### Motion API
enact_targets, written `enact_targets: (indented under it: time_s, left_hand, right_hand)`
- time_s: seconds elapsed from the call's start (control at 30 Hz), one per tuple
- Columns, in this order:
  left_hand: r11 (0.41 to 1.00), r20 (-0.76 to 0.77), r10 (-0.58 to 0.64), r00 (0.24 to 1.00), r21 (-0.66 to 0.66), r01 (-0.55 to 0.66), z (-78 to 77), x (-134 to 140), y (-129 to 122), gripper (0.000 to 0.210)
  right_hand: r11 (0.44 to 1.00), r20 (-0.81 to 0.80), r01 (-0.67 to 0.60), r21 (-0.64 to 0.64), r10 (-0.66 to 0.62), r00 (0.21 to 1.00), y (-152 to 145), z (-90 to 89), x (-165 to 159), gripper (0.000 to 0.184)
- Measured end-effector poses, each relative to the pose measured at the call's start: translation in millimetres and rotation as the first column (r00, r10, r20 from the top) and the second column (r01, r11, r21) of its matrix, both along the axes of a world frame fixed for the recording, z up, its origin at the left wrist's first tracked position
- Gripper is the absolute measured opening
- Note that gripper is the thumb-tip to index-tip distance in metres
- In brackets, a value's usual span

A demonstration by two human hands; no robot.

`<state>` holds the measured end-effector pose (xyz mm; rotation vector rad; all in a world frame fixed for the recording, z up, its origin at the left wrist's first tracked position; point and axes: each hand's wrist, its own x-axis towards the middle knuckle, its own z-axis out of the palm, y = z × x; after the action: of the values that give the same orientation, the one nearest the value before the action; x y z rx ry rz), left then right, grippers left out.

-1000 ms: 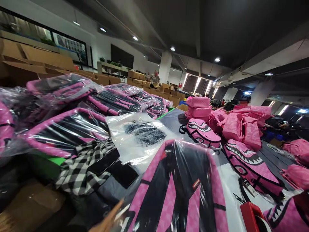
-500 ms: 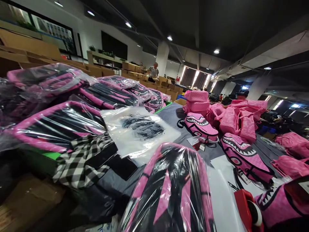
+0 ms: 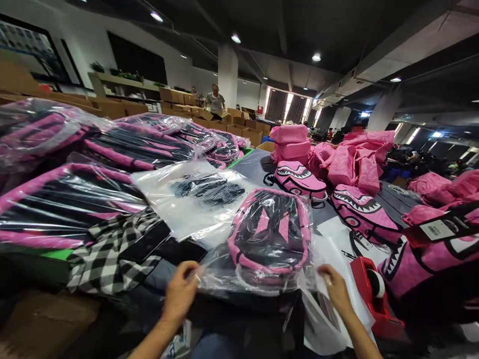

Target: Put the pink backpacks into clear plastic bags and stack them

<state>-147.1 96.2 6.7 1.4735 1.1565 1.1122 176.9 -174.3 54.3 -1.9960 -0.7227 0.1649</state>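
Note:
In front of me a pink and black backpack [image 3: 271, 229] lies in a clear plastic bag [image 3: 220, 271], back side with straps up. My left hand [image 3: 182, 288] pinches the bag's near left edge. At the near right edge, my right hand [image 3: 334, 286] has its fingers closed on the same plastic. Beyond and to the left, a stack of frosted plastic bags [image 3: 157, 202] with black print lies flat; the backpack overlaps its right side. A black-and-white checked cloth [image 3: 108, 264] hangs near the table's front edge, left of my left hand.
Bagged pink-black backpacks [image 3: 63, 199] are piled at left. A red tape dispenser [image 3: 374, 299] stands at right, near shark-mouth pink backpacks [image 3: 364, 212]. More pink bags [image 3: 292, 142] sit farther back on the grey table [image 3: 258, 164]. A person [image 3: 215, 99] stands among cardboard boxes [image 3: 239, 130].
Both my hands have come into view, holding the plastic bag's near edge. The bagged backpack now lies farther from me and shows whole. The camera view has turned slightly right.

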Motion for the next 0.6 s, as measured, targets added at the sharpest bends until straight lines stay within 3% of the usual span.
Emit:
enact_targets:
  time_s: [0.03, 0.07, 0.1, 0.17, 0.2, 0.27, 0.33, 0.4, 0.5, 0.57, 0.6]
  left_hand:
    - [0.989, 0.028, 0.138, 0.99, -0.066, -0.136, -1.9, -5, 2, 0.052]
    - [0.964, 0.051, 0.209, 0.977, -0.18, -0.197, -5.5, -7, 0, 0.051]
    - [0.936, 0.079, 0.184, 0.98, -0.317, -0.15, -10.1, -6, -9, 0.05]
    - [0.833, 0.167, -0.094, 0.981, -0.527, 0.17, -19.8, 5, -40, 0.056]
    - [0.767, 0.207, -0.283, 0.937, -0.538, 0.351, -23.1, 16, -59, 0.059]
    - [0.719, 0.154, -0.567, 0.809, -0.386, 0.578, -25.0, 45, -99, 0.058]
    - [0.714, 0.001, -0.685, 0.728, -0.194, 0.672, -22.7, 79, -130, 0.057]
    - [0.695, -0.1, -0.718, 0.689, -0.154, 0.702, -22.0, 107, -150, 0.055]
    - [0.671, -0.158, -0.742, 0.652, -0.17, 0.722, -30.8, 126, -159, 0.046]
    - [0.637, -0.223, -0.755, 0.616, -0.03, 0.77, -39.8, 125, -154, 0.047]
    - [0.591, -0.296, -0.752, 0.589, 0.095, 0.801, -43.1, 122, -148, 0.049]
  right_hand:
    - [0.994, -0.005, 0.111, -0.002, -0.111, 0.994, -7, 1.1, 8, 0.039]
    - [0.984, -0.048, 0.175, -0.028, -0.177, 0.983, -18, -0.4, 13, 0.041]
    - [0.981, -0.128, 0.178, -0.074, -0.186, 0.974, -30, -4.2, 14, 0.044]
    - [0.989, -0.333, 0.055, -0.137, -0.099, 0.938, -54, -15.4, 5, 0.052]
    - [0.99, -0.41, -0.032, -0.139, -0.028, 0.912, -63, -21.1, -6, 0.056]
    - [0.98, -0.421, -0.137, -0.143, 0.065, 0.905, -72, -30.0, -35, 0.061]
    - [0.973, -0.235, -0.109, -0.205, 0.059, 0.97, -66, -36.8, -68, 0.069]
    - [0.964, 0.054, -0.002, -0.266, 0.017, 0.998, -51, -46.1, -96, 0.083]
    - [0.95, 0.4, 0.076, -0.302, 0.055, 0.915, -33, -69.9, -116, 0.087]
    - [0.941, 0.497, 0.037, -0.337, 0.144, 0.855, -34, -90.3, -116, 0.088]
    - [0.932, 0.519, 0.0, -0.364, 0.203, 0.83, -39, -100.6, -116, 0.092]
